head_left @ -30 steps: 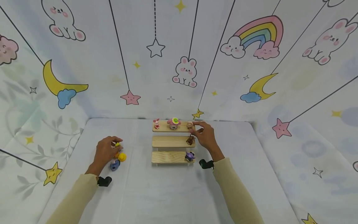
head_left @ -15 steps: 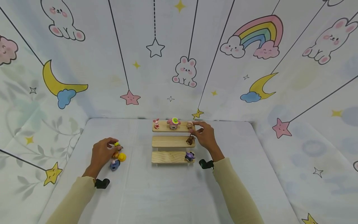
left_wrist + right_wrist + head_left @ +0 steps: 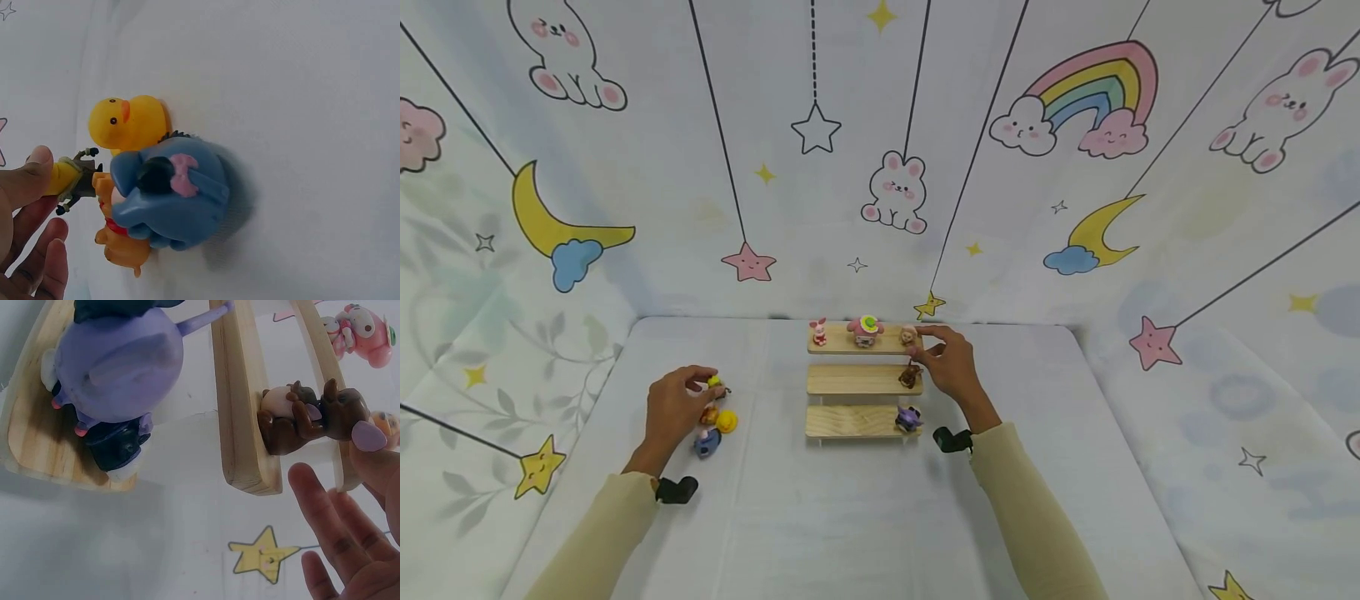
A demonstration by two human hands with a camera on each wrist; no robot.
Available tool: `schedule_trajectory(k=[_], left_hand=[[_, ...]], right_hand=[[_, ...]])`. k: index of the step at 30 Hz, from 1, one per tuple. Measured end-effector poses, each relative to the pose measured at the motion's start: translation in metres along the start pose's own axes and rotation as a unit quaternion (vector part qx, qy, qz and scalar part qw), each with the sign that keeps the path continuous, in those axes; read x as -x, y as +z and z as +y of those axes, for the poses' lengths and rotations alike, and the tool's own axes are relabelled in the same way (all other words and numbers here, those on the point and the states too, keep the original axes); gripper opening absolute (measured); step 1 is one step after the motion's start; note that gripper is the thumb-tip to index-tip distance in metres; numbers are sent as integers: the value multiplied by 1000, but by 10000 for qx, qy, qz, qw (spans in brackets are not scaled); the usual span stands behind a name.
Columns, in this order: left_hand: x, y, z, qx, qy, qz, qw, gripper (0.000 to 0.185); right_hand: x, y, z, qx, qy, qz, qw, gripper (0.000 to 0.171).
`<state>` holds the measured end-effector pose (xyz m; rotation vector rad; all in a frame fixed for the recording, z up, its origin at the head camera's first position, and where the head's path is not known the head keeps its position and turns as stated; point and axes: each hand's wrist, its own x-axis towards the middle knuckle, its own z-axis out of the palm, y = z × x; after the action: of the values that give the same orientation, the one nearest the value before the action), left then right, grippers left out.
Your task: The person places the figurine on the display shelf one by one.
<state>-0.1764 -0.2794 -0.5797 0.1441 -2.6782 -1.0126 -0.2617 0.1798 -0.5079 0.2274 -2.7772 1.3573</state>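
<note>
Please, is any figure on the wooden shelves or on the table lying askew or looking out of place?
Nothing stands out on the wooden shelves: their figures stand upright. Only the loose toys by the left hand are crowded, the blue donkey pressed against the orange figure and yellow duck.

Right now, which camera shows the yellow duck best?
The left wrist view: the yellow duck fills the frame close up, eye and orange beak clear, touching the blue donkey toy. The head view shows the duck only as a tiny yellow blob by the left hand. The right wrist view misses it entirely.
</note>
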Motion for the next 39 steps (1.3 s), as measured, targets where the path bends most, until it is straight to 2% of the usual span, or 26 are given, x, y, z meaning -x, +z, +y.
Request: schedule_trajectory(k=[13, 23, 32, 39], left_hand=[[-8, -6, 31, 209, 210, 190, 9994, 34], [-11, -9, 54, 288, 556, 319, 9975, 33], [-10, -13, 77, 254, 811, 344, 9958, 33], [-9, -15, 96, 242, 812, 227, 9961, 34]], right_hand=[[0, 0, 0, 13, 49, 6, 10000, 44], [-1, 0, 1, 48, 55, 11, 10000, 44], [-1, 0, 1, -39, 20, 13, 10000, 43], [0, 0, 0, -13, 118, -5, 9999, 44]])
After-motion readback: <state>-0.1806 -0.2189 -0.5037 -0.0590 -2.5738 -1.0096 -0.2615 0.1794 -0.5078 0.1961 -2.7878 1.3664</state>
